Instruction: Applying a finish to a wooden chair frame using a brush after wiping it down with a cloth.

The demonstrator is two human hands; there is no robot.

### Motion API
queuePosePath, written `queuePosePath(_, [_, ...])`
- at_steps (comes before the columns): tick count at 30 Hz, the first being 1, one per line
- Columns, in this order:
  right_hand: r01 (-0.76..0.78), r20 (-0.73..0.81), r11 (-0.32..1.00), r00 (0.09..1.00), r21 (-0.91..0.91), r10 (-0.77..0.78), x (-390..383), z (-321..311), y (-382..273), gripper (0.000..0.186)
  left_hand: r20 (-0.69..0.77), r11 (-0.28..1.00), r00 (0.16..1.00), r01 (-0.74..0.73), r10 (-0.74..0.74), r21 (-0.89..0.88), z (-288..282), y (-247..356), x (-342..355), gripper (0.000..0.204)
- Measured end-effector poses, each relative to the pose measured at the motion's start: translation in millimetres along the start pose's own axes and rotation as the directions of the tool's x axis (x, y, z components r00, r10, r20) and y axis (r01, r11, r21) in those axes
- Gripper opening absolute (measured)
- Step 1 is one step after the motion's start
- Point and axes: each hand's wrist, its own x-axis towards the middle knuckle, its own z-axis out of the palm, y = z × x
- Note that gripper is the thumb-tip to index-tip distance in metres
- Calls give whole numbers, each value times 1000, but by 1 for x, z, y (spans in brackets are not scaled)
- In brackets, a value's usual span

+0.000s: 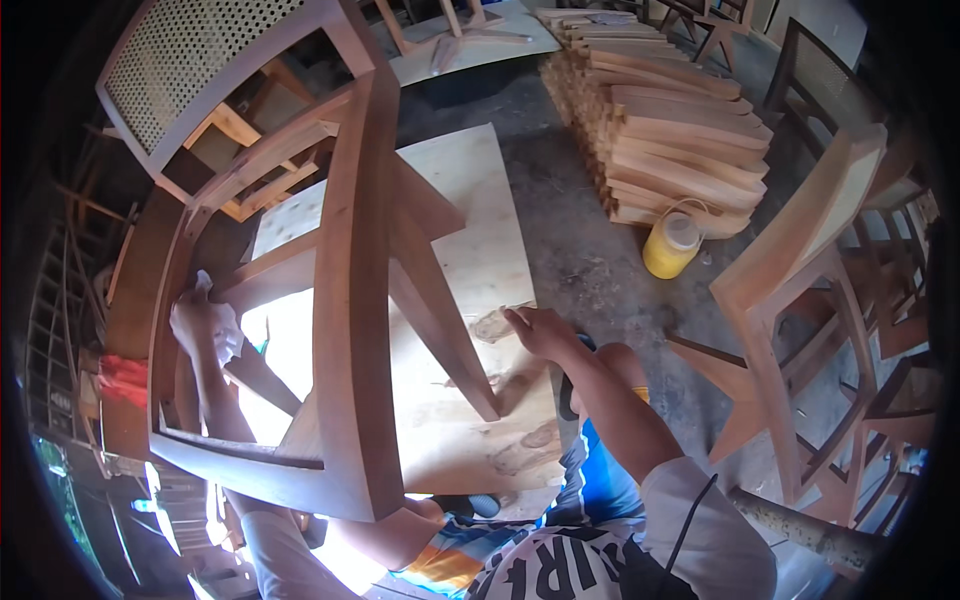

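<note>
A wooden chair frame (352, 300) with a woven cane back panel (190, 62) stands tilted before me, its seat opening without a panel. Inside that opening my left hand (200, 322) presses a crumpled white cloth (226, 332) against the inner side of the frame. To the right of a tapered chair leg (445, 325), my right hand (545, 332) is over the edge of a plywood board (470, 190). Its fingers are curled and close together; what they hold, if anything, is hidden.
A large stack of curved wooden pieces (680, 130) lies on the floor at the far right. In front of it stands a yellow jug (671, 246) with a pale lid. More chair frames (790, 270) crowd the right side. A red cloth (124, 378) is at the left.
</note>
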Motion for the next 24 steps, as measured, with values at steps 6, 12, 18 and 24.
queuePosePath(6, [10, -63, 1000, 998, -14, -11, 6, 10, 5, 55, -68, 995, 996, -64, 59, -75, -5, 31, -18, 31])
queuePosePath(12, [41, -68, 999, 997, 34, -38, 2, 12, 4, 54, -155, 986, 978, -151, 138, -72, -12, 13, -22, 26])
queuePosePath(18, [218, -191, 961, 964, 169, -185, -17, 6, -6, 33, 192, 554, 977, 108, 95, -826, 11, 44, -183, 16])
queuePosePath(24, [115, 77, 649, 962, 752, -260, -112, 38, -51, 41, 523, 328, 834, 452, 173, -829, -106, 172, -363, 22])
